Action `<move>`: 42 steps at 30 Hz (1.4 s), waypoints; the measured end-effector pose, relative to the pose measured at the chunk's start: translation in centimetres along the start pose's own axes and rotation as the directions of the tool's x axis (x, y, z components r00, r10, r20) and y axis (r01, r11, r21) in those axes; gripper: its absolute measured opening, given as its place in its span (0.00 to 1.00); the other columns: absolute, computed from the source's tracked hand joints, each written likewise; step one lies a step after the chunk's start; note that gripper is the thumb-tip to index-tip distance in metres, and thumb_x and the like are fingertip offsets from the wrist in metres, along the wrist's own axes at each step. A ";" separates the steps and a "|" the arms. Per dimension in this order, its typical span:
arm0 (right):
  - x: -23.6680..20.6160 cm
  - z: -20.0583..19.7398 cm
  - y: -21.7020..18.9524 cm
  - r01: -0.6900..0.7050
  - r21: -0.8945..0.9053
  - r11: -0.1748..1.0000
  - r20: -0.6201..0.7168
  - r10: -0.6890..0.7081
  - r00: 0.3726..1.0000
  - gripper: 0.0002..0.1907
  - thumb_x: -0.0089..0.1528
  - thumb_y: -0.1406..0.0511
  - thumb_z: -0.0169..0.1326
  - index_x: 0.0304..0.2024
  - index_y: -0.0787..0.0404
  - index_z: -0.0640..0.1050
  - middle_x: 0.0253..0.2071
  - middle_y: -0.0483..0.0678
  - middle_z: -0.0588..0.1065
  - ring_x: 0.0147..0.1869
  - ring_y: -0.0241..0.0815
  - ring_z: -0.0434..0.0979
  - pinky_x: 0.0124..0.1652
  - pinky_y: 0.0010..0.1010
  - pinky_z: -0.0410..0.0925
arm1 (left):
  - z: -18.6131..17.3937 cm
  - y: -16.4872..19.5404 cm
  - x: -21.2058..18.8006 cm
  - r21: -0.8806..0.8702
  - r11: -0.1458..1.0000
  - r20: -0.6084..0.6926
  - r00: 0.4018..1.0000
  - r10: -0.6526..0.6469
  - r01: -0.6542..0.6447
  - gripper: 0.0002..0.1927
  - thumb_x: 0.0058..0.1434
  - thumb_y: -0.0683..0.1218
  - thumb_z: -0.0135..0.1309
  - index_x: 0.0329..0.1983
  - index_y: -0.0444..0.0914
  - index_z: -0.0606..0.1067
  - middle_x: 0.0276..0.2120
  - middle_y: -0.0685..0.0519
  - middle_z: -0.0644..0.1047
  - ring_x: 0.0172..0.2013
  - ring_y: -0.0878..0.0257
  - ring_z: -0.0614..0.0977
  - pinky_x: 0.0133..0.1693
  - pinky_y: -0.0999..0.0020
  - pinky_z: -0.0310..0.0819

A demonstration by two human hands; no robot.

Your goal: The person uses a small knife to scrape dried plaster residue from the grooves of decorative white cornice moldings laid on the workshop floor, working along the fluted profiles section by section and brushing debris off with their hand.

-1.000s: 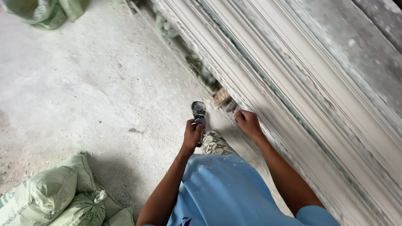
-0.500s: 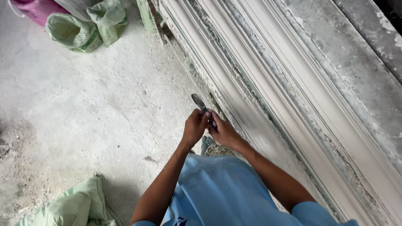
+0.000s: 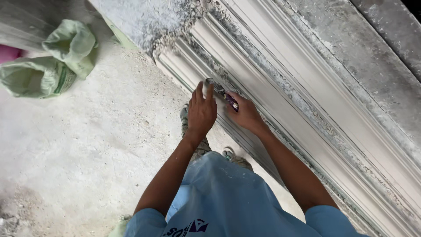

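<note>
Between the two hands, against the white plaster moulding (image 3: pixel 280 94), sits a small hand tool (image 3: pixel 226 95) with a dark purple handle and a grey metal end; its exact kind is too small to tell. The right hand (image 3: pixel 245 115) is closed around the handle, fingers curled, with the metal end pointing up and away from it onto the moulding's lower ribs. The left hand (image 3: pixel 201 112) is open, fingers straight and close together, laid flat just beside the tool's metal tip; its fingertips (image 3: pixel 200 87) rest on or right at the moulding's edge, though actual contact cannot be told for certain. The two hands are just beside each other, nearly touching at the thumbs.

One long moulding runs diagonally past both hands, from above the left hand to well beyond the right forearm, stepped in several parallel ribs and crusted with grey debris along its grooves. One tool is in view.

Below the hands are two shoes (image 3: pixel 198 145), dusty and patterned, standing on the pale concrete floor (image 3: pixel 101 140), close against the moulding's base. Nearer the camera is a light blue shirt (image 3: pixel 219 197).

Well off to the left of the left hand lie two pale green sacks (image 3: pixel 52 66), crumpled and touching each other, with a sliver of something pink (image 3: pixel 8 53) beside them at the frame's edge.
</note>
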State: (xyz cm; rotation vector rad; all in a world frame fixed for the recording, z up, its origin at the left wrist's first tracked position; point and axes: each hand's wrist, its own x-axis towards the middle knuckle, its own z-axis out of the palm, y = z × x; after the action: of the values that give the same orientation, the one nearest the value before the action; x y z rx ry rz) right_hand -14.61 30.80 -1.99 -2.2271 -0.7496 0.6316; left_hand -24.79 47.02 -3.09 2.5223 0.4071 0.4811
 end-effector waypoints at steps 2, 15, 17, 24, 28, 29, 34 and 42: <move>2.8 0.6 -1.2 0.025 -0.017 1.000 -0.007 -0.025 1.000 0.26 0.62 0.61 0.59 0.63 0.57 0.74 0.43 0.58 0.80 0.43 0.56 0.83 0.43 0.42 0.73 | -0.2 -2.3 2.8 0.096 0.990 0.073 0.993 0.098 -0.105 0.26 0.60 0.43 0.50 0.63 0.36 0.70 0.64 0.30 0.65 0.63 0.33 0.70 0.59 0.44 0.68; 3.1 -2.7 -2.1 -0.175 -0.147 0.974 0.148 0.197 0.969 0.26 0.62 0.63 0.54 0.63 0.56 0.73 0.40 0.56 0.80 0.39 0.55 0.82 0.41 0.44 0.73 | 4.1 -4.6 6.9 0.222 0.841 0.431 0.823 0.369 -0.493 0.11 0.63 0.45 0.54 0.45 0.34 0.78 0.43 0.41 0.81 0.45 0.49 0.81 0.48 0.50 0.74; 8.2 0.3 -3.3 -0.016 -0.082 0.997 0.087 0.023 0.996 0.25 0.64 0.62 0.54 0.64 0.58 0.73 0.40 0.57 0.80 0.40 0.55 0.81 0.42 0.44 0.73 | 2.0 -9.7 10.3 0.296 0.841 0.329 0.875 0.356 -0.453 0.12 0.61 0.43 0.54 0.47 0.34 0.77 0.45 0.42 0.81 0.46 0.51 0.80 0.51 0.55 0.75; 9.4 0.1 -5.6 -0.081 -0.014 0.997 0.103 0.082 0.991 0.25 0.64 0.62 0.54 0.64 0.56 0.73 0.40 0.57 0.80 0.39 0.56 0.81 0.40 0.45 0.73 | 0.9 -9.3 11.1 0.283 0.854 0.342 0.878 0.335 -0.436 0.12 0.60 0.42 0.57 0.45 0.32 0.77 0.45 0.41 0.81 0.47 0.50 0.83 0.50 0.55 0.78; 7.7 -1.3 -5.9 -0.085 -0.065 0.994 0.113 0.092 0.989 0.26 0.62 0.62 0.53 0.64 0.56 0.72 0.41 0.57 0.80 0.39 0.56 0.82 0.40 0.45 0.74 | 1.4 -8.5 10.4 0.274 0.823 0.361 0.846 0.392 -0.498 0.10 0.61 0.43 0.57 0.43 0.33 0.78 0.43 0.40 0.82 0.44 0.51 0.83 0.48 0.56 0.79; 8.3 -1.2 -6.1 -0.082 -0.066 0.994 0.101 0.089 0.991 0.26 0.62 0.62 0.53 0.64 0.56 0.72 0.41 0.57 0.80 0.39 0.56 0.82 0.40 0.45 0.74 | 1.3 -9.1 10.8 0.274 0.825 0.368 0.846 0.385 -0.494 0.10 0.60 0.43 0.57 0.42 0.33 0.78 0.43 0.40 0.82 0.43 0.52 0.83 0.47 0.56 0.79; 13.8 1.2 -8.0 -0.037 0.003 0.999 0.052 0.037 0.998 0.22 0.65 0.63 0.55 0.62 0.58 0.74 0.40 0.58 0.81 0.40 0.59 0.81 0.40 0.46 0.73 | 0.2 -12.4 13.5 0.390 0.811 0.378 0.879 0.290 -0.435 0.08 0.64 0.39 0.58 0.45 0.33 0.79 0.43 0.43 0.82 0.44 0.55 0.83 0.48 0.60 0.80; 13.7 0.7 -7.8 -0.027 -0.016 1.000 0.077 0.028 0.997 0.23 0.63 0.64 0.54 0.62 0.57 0.74 0.40 0.58 0.81 0.39 0.58 0.82 0.42 0.45 0.73 | -0.2 -11.8 13.7 0.308 0.860 0.177 0.912 0.369 -0.408 0.07 0.65 0.42 0.58 0.44 0.34 0.78 0.41 0.41 0.82 0.42 0.51 0.84 0.47 0.56 0.83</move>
State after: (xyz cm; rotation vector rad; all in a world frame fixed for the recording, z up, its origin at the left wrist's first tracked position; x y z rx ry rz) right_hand -7.76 44.86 0.36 -2.2408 -0.7652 0.7312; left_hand -14.90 61.82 -6.02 2.9682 -0.0840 0.4434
